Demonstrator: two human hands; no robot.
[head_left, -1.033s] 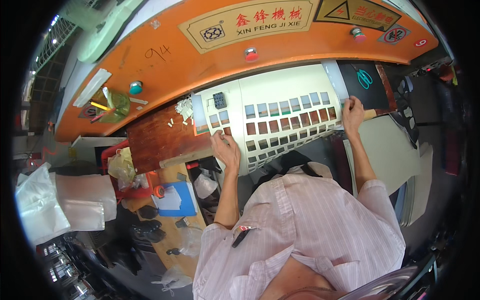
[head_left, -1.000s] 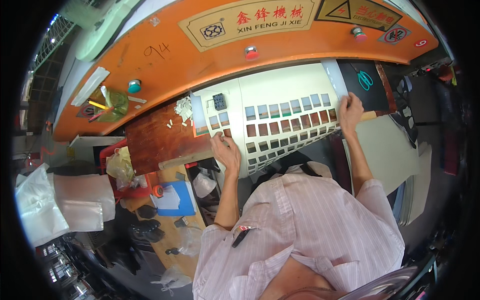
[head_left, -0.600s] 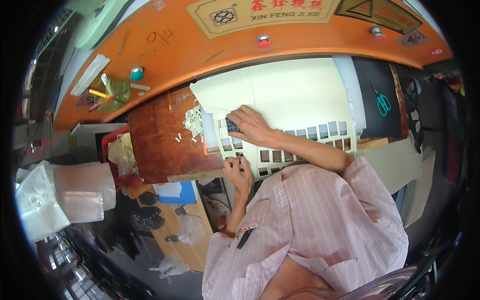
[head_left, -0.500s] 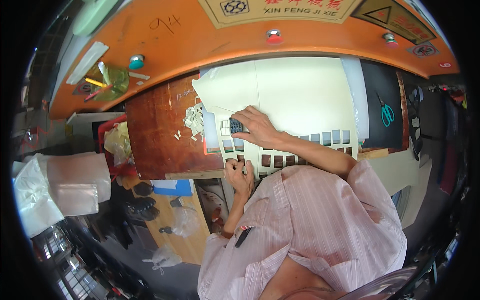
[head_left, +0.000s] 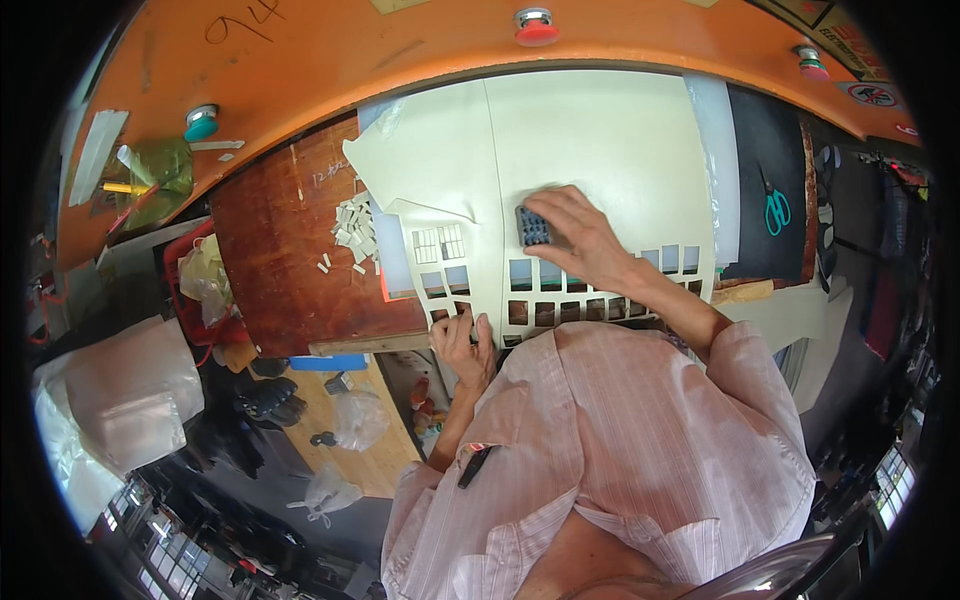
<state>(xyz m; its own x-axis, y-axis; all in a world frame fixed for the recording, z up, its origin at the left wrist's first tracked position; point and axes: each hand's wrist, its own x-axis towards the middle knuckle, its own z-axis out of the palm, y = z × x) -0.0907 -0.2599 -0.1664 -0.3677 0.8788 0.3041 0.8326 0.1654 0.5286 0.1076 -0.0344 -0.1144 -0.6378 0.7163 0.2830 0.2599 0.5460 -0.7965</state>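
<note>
A cream sheet lies on the work surface, with rows of rectangular holes along its near side. My right hand grips a small dark, rectangular block that looks like a cutting die. The die rests on or just over the sheet, above the row of holes. To its left, a group of narrow cut strips sits in the sheet near a torn edge. My left hand is at the sheet's near left edge, fingers curled onto the perforated strip there.
An orange machine front with push buttons spans the far side. Small cream offcuts are heaped on the reddish-brown board at left. Teal-handled scissors lie on black material at right. A red crate holds a plastic bag.
My right hand has carried the die rightward off the left part of the sheet, uncovering the cut strips. My left hand stays at the near edge. The view has shifted slightly.
</note>
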